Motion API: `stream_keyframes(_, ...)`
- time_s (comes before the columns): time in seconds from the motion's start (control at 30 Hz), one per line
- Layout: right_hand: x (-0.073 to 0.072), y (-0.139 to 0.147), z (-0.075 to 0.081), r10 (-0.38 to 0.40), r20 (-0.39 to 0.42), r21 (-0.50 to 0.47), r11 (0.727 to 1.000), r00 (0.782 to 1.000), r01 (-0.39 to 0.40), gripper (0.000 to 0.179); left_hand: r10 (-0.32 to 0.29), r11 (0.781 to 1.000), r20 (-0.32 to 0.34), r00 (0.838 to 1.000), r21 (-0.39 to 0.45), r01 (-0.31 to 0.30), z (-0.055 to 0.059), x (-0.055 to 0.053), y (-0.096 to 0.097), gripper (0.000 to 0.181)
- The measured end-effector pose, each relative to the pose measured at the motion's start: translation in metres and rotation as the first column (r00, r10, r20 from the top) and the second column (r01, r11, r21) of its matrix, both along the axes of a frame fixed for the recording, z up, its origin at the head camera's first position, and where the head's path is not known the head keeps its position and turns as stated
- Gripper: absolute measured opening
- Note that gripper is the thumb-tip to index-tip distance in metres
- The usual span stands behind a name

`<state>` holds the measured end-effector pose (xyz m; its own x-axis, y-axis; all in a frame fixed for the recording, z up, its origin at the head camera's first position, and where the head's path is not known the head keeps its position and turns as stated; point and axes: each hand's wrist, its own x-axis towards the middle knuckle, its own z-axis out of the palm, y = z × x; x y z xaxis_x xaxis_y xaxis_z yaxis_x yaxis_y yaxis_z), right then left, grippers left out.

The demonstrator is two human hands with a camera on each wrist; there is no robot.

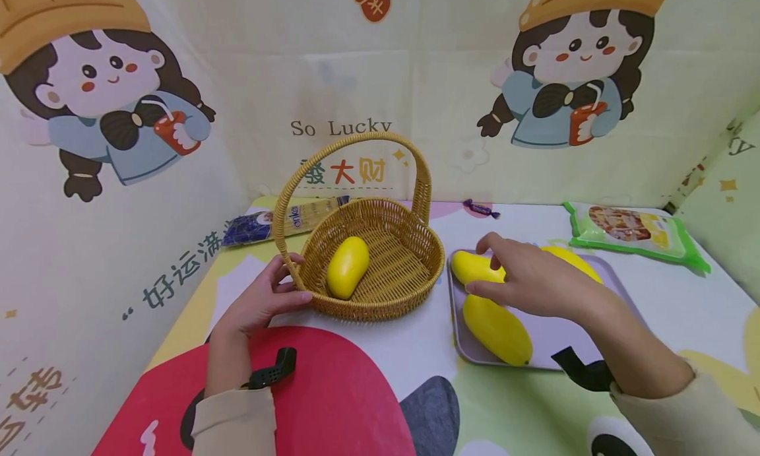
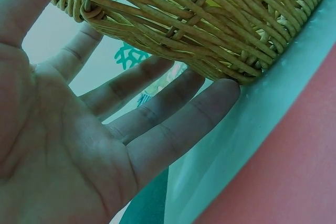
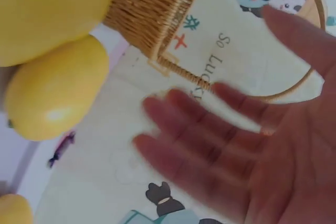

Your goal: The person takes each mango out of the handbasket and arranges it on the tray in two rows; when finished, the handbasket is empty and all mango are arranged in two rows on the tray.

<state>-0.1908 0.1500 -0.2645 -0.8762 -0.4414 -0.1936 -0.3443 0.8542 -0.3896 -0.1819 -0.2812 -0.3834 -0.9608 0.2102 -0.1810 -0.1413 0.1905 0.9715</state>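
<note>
**In the middle of the frame, one mango (image 1: 348, 268) in a wicker basket (image 1: 380, 307); at right, three on a tray (image 1: 557, 337)**

Left of centre, a blue-ended packet (image 1: 246, 230) lies on the bench (image 1: 410, 350), partly behind the basket's tall hooped handle. The left hand (image 1: 258, 304) rests against the basket's left side, its fingers fairly straight and a little spread, touching the weave. The basket is round and golden-brown; its single fruit lies on the left part of the floor, tilted, plump, smooth and clear yellow, with a soft shine on top.

Right of centre, a dark wrapped sweet (image 1: 481, 209) lies near the back wall. Below it, the right hand (image 1: 534, 278) hovers over the tray with its fingers spread and pinching nothing; I cannot tell whether a fingertip touches the fruit.

The tray is shallow, pale purple, round-cornered. One of its mangoes lies in the upper left corner, one at the lower left, longer and faintly greenish, and one at the far edge, partly hidden. At far right lies a green-edged packet (image 1: 638, 233).
</note>
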Motion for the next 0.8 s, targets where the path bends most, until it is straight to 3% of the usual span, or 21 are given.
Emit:
stream_keyframes(0.13,-0.007,-0.011,0.01,0.129,-0.028,-0.066,0.989,0.991,-0.131,0.055,-0.003,1.0,0.002,1.0,0.003,0.003,0.0,0.0,0.002,0.07)
stream_keyframes(0.3,-0.017,-0.023,0.018,0.251,-0.081,-0.076,0.963,0.964,-0.257,0.05,-0.008,1.0,0.001,1.0,-0.004,0.008,0.001,0.0,0.003,0.071)
stream_keyframes(0.8,-0.05,-0.061,0.03,0.378,-0.096,-0.103,0.916,0.921,-0.387,0.05,-0.007,1.0,-0.004,1.0,-0.006,0.007,0.001,0.001,0.0,0.071)
